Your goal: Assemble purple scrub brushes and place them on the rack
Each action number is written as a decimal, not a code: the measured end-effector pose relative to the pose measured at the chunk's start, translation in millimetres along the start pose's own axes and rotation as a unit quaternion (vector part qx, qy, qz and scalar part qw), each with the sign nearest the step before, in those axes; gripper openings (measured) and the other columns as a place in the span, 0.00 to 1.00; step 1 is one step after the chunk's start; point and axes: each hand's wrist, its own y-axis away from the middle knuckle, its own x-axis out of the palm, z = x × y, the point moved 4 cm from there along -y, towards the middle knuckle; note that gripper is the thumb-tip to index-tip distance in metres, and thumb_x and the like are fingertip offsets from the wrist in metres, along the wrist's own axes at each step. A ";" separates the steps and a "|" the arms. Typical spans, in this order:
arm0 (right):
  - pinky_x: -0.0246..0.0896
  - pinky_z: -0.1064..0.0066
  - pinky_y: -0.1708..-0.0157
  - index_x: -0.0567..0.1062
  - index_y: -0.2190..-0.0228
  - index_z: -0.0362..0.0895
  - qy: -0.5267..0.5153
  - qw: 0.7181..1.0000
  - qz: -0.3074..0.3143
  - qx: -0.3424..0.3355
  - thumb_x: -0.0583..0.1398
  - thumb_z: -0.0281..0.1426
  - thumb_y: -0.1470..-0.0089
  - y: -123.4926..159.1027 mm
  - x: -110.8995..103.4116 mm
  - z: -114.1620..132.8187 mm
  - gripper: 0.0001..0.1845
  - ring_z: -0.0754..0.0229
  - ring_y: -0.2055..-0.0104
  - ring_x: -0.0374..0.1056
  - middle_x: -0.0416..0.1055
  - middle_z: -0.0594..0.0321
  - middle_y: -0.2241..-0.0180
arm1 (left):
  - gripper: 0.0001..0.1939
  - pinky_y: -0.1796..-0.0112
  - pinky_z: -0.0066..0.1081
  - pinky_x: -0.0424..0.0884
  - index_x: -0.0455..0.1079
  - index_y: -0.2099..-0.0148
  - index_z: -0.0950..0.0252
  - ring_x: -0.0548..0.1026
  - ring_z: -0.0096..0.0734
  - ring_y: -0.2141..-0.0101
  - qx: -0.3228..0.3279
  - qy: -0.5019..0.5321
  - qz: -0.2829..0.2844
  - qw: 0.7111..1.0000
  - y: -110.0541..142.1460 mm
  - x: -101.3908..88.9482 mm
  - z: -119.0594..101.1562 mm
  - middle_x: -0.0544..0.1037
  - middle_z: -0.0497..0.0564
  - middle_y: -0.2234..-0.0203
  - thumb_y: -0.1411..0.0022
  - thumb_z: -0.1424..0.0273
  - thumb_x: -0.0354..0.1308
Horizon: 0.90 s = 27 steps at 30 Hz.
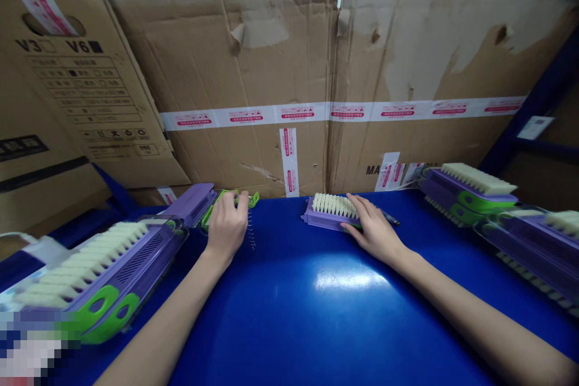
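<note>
My left hand [228, 223] is at the back left of the blue table, its fingers bent down over a bright green plastic piece [254, 199], which they partly hide. Just left of it lies a purple brush part [192, 202] with a slotted side. A thin, coil-like strand [252, 232] shows beside the hand's right edge. My right hand [373, 226] holds the right end of a purple brush block [332, 214] with cream bristles facing up, thumb in front and fingers over the bristles. Behind that hand a dark, slim object [389, 217] pokes out, its kind unclear.
Purple-and-green brush assemblies [149, 253] with cream bristles stand at the left. More brush assemblies [465, 193] line the right side. Tall cardboard [271, 72] with printed tape walls off the back of the blue table [280, 313]. A blue frame post [534, 90] rises at right.
</note>
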 end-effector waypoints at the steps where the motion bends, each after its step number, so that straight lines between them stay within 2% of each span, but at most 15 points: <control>1: 0.61 0.50 0.49 0.50 0.39 0.42 -0.002 1.000 0.000 -0.001 0.53 0.41 0.41 0.1 0.1 -0.1 0.34 0.42 0.44 0.59 0.61 0.44 0.45 | 0.14 0.67 0.33 0.64 0.69 0.54 0.71 0.69 0.39 0.68 -0.003 0.001 0.002 1.000 -0.2 -0.3 0.1 0.70 0.62 0.66 0.35 0.72 0.46; 9: 0.61 0.50 0.50 0.50 0.39 0.42 0.000 1.000 0.002 0.000 0.53 0.41 0.41 -0.5 1.1 -0.1 0.33 0.43 0.44 0.59 0.61 0.44 0.45 | 0.14 0.68 0.35 0.62 0.68 0.53 0.70 0.69 0.40 0.68 0.012 -0.009 -0.026 1.000 -0.7 -3.1 -2.3 0.71 0.60 0.67 0.36 0.71 0.47; 13: 0.60 0.51 0.49 0.50 0.39 0.42 0.002 1.000 0.005 0.002 0.53 0.41 0.41 -0.3 1.1 0.0 0.33 0.43 0.44 0.59 0.61 0.44 0.45 | 0.14 0.67 0.36 0.63 0.67 0.51 0.70 0.70 0.41 0.66 0.016 0.021 -0.042 0.999 1.7 0.0 -0.7 0.71 0.61 0.66 0.37 0.73 0.48; 16: 0.61 0.50 0.50 0.50 0.39 0.42 0.004 1.000 0.005 0.003 0.52 0.41 0.41 0.1 0.9 -0.1 0.33 0.43 0.44 0.60 0.61 0.44 0.45 | 0.18 0.64 0.37 0.66 0.60 0.45 0.68 0.72 0.42 0.62 0.035 0.081 -0.103 0.991 3.5 -3.8 0.0 0.71 0.61 0.62 0.38 0.75 0.50; 20: 0.61 0.49 0.51 0.49 0.39 0.43 0.007 1.000 0.005 0.001 0.52 0.41 0.41 0.2 0.8 0.3 0.33 0.42 0.44 0.60 0.61 0.44 0.45 | 0.31 0.56 0.41 0.69 0.48 0.38 0.62 0.72 0.41 0.54 0.122 0.185 -0.189 0.957 7.4 -13.9 -6.5 0.71 0.60 0.57 0.41 0.81 0.52; 23: 0.60 0.49 0.50 0.49 0.39 0.43 0.007 1.000 0.004 0.003 0.52 0.41 0.41 0.0 1.1 0.3 0.34 0.42 0.44 0.60 0.61 0.44 0.45 | 0.34 0.54 0.39 0.70 0.44 0.36 0.63 0.71 0.41 0.50 0.158 0.225 -0.177 0.945 8.5 -15.8 -13.9 0.72 0.61 0.54 0.41 0.83 0.51; 27: 0.60 0.49 0.50 0.49 0.39 0.42 0.005 1.000 0.006 0.003 0.52 0.41 0.41 0.0 1.7 -0.1 0.34 0.42 0.44 0.60 0.61 0.44 0.45 | 0.33 0.53 0.34 0.71 0.42 0.34 0.69 0.72 0.38 0.50 0.145 0.250 -0.119 0.950 8.3 -12.1 -21.4 0.72 0.64 0.50 0.38 0.79 0.50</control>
